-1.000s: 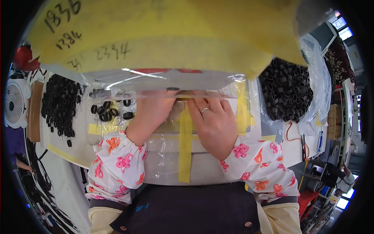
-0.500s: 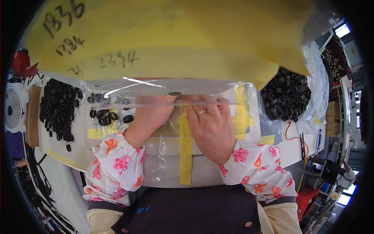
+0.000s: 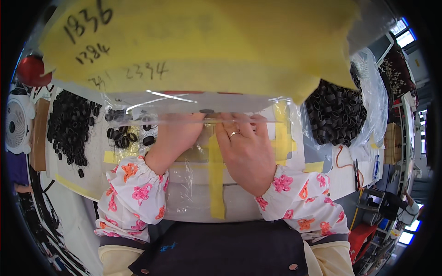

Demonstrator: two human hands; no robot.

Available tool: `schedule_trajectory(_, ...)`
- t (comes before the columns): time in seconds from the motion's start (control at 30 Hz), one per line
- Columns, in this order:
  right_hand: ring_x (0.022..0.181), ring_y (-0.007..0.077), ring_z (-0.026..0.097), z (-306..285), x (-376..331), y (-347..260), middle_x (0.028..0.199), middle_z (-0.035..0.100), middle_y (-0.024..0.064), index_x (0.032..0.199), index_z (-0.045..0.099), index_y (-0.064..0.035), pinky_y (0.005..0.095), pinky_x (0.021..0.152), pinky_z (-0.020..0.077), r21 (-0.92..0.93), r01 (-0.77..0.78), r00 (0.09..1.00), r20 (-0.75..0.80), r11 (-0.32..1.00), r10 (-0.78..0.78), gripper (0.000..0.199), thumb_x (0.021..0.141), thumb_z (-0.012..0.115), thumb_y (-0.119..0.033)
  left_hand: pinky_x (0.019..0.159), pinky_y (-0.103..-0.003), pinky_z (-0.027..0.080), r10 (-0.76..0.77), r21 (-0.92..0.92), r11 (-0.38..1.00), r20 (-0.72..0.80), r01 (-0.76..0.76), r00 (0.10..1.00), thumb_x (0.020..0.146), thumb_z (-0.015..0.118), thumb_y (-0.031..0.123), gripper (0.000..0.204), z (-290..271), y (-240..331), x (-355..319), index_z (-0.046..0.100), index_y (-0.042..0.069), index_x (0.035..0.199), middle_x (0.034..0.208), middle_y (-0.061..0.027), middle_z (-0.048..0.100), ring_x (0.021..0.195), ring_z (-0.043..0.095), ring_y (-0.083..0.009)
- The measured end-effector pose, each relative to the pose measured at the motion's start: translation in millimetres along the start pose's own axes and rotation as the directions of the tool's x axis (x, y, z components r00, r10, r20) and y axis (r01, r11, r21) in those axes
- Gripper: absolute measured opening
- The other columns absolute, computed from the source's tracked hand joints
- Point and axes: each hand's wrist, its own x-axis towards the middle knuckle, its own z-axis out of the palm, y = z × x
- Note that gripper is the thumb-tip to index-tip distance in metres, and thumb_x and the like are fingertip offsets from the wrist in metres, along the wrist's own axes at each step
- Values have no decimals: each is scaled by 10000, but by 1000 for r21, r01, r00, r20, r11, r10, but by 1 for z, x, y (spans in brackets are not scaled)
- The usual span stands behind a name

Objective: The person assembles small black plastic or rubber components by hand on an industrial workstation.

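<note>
My left hand [image 3: 180,138] and my right hand [image 3: 247,154] meet behind the lower edge of a clear panel [image 3: 193,123] with yellow paper [image 3: 258,50] on it. My right hand, with a ring on one finger, has its fingers bent together. My left hand's fingers curl in toward them. Both sets of fingertips are largely hidden, so what they hold does not show. At the panel edge between them is a dark oval spot [image 3: 206,111], too small to name. Left of my left hand lie loose black rings [image 3: 122,137] with thin threads.
A large heap of black loops [image 3: 335,112] lies in a clear plastic bag [image 3: 375,103] at right, near scissors [image 3: 356,172]. A pile of small black rings [image 3: 69,124] sits far left beside a white fan [image 3: 19,120]. Yellow tape [image 3: 216,184] crosses the tabletop.
The view has shifted slightly, moving the upper yellow paper to the right. My right hand sits slightly farther left in the picture. Both hands stay together behind the panel edge.
</note>
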Motion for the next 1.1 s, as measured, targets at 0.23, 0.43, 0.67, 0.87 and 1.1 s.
schedule_trajectory(0.23, 1024, 228, 507, 2, -2, 0, 1109, 584, 129, 1010, 586, 27, 376, 845, 381, -30, -24, 1000, -4, 999, 23, 304, 731, 551, -88, 578, -385, 470, 63, -73, 995, -150, -75, 987, 745, 566, 122, 133, 9, -1, 4, 653, 92, 841, 718, -68, 627, 646, 602, -281)
schedule_trajectory(0.43, 939, 254, 520, 2, -3, -1, 1176, 574, 208, 1045, 604, 57, 443, 846, 379, -44, -2, 1000, 9, 999, 3, 335, 754, 548, -101, 567, -380, 446, -138, -294, 948, -31, 123, 990, 763, 606, 165, 131, 3, 5, 6, 662, 68, 831, 696, -83, 625, 622, 592, -273)
schedule_trajectory(0.67, 976, 230, 522, 1, -7, -1, 1173, 570, 167, 1032, 579, 51, 357, 830, 389, -61, -34, 997, -65, 998, 30, 331, 731, 547, -84, 538, -344, 439, -187, -392, 906, -34, 159, 982, 774, 658, 227, 190, 2, 9, 8, 656, 42, 820, 646, -76, 618, 564, 574, -257)
schedule_trajectory(0.87, 914, 251, 553, 13, -12, 11, 1064, 603, 125, 989, 590, 13, 367, 786, 415, 149, 19, 970, -244, 989, 18, 281, 716, 582, -52, 597, -308, 440, -180, -262, 950, -17, 169, 984, 788, 673, 208, 187, -7, 21, -1, 661, 21, 787, 627, -92, 615, 540, 574, -199)
schedule_trajectory(1.1, 742, 283, 563, -12, -12, 76, 779, 589, 86, 844, 603, -52, 374, 660, 437, 150, -209, 901, -354, 966, 250, 119, 731, 636, -37, 722, -348, 314, 113, -50, 991, -237, -128, 965, 771, 674, 178, 274, -39, -4, -44, 540, 79, 554, 505, -10, 498, 531, 504, -194)
